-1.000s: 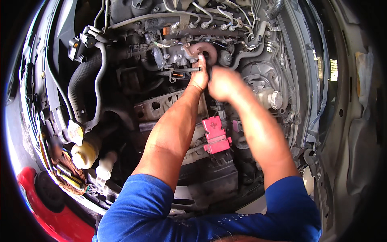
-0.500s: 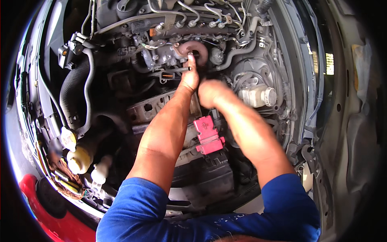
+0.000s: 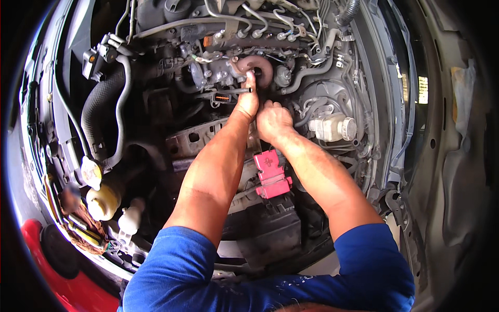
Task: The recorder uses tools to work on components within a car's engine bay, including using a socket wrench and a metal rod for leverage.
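Note:
Deep in an engine bay, my left hand (image 3: 250, 99) reaches up to a curved reddish-brown metal pipe (image 3: 264, 70). Its thumb lies against the lower part of the bend, and its other fingers curl out of sight into the dark gap. What they grip is hidden. Close by on the right and slightly nearer, my right hand (image 3: 274, 120) is closed with its knuckles up. Anything inside that fist is too hidden to name. A thin metal tube (image 3: 239, 91) ends beside my left hand, above an orange-faced connector (image 3: 223, 98).
A pink terminal cover (image 3: 272, 174) sits on the dark battery (image 3: 265, 226) between my forearms. At right stands a fluid reservoir with a round cap (image 3: 332, 128). A ribbed black hose (image 3: 99, 112) and a yellowish reservoir (image 3: 103, 202) are at left. Metal fuel lines (image 3: 254, 26) cross the far side.
My right hand, blurred before, now shows sharply, still low beside my left hand. My left hand keeps its place at the curved pipe. The whole view has shifted slightly.

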`<state>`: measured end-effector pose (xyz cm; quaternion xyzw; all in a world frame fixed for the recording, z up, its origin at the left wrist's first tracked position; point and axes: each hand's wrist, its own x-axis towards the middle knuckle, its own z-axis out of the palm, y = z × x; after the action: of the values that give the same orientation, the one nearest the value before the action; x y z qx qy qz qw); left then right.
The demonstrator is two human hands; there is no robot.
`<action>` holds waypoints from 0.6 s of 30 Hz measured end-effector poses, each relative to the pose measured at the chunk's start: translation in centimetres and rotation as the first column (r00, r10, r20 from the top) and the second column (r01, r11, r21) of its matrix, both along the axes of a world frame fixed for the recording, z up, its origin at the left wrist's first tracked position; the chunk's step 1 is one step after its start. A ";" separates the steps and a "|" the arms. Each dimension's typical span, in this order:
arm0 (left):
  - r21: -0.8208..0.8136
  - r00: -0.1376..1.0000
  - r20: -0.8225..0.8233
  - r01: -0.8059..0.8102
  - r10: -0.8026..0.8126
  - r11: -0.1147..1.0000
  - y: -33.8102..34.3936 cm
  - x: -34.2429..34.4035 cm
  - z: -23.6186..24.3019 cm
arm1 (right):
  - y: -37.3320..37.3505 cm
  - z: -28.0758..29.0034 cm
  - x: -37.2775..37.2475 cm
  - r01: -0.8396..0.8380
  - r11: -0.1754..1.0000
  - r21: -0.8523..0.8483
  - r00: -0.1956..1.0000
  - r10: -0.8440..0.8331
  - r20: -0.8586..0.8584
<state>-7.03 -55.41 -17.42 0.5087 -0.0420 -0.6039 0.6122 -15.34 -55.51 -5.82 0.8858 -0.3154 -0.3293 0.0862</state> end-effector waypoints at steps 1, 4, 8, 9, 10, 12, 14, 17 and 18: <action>-0.110 0.995 0.016 -0.098 0.100 0.989 -0.2 -0.1 0.1 | 0.2 -0.5 0.1 -0.001 0.999 -0.034 0.993 0.005 0.115; -0.251 0.978 -0.130 -0.189 0.161 0.949 0.4 0.7 -0.1 | 0.4 -1.1 1.0 -0.152 0.988 -0.032 0.987 0.150 -0.052; -0.125 0.985 -0.161 -0.082 0.061 0.989 0.9 0.2 6.6 | -2.9 3.4 1.2 -0.179 0.982 -0.056 0.983 0.176 -0.057; -0.231 0.992 0.003 -0.122 0.126 0.965 1.1 1.2 3.0 | -2.8 6.1 5.1 -0.128 0.992 0.021 0.991 0.128 -0.037; -0.222 0.966 0.253 -0.001 0.058 0.975 1.0 0.8 2.2 | -4.3 8.8 7.1 -0.040 0.996 0.078 0.997 0.045 -0.065; -0.361 0.986 -0.160 -0.025 -0.035 0.932 -0.4 0.2 3.1 | -8.4 10.8 7.6 -0.055 0.998 0.019 0.975 0.050 0.216; -0.367 0.978 -0.199 -0.138 0.068 0.920 -0.3 0.5 1.5 | -6.9 11.0 9.8 -0.006 0.989 0.150 0.995 0.020 -0.096; -0.298 0.963 -0.256 -0.162 0.085 0.941 -0.4 0.7 -0.1 | -1.4 4.9 4.7 -0.016 0.987 0.158 0.985 0.043 -0.170; -0.330 0.969 -0.184 -0.219 0.165 0.918 -0.8 -0.3 1.3 | -1.3 2.1 2.1 -0.014 0.988 0.151 0.971 0.049 -0.233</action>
<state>-7.28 -56.20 -16.09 0.3465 -0.0507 -0.5609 0.7502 -13.24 -56.86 -3.77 0.8493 -0.2633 -0.4534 0.0621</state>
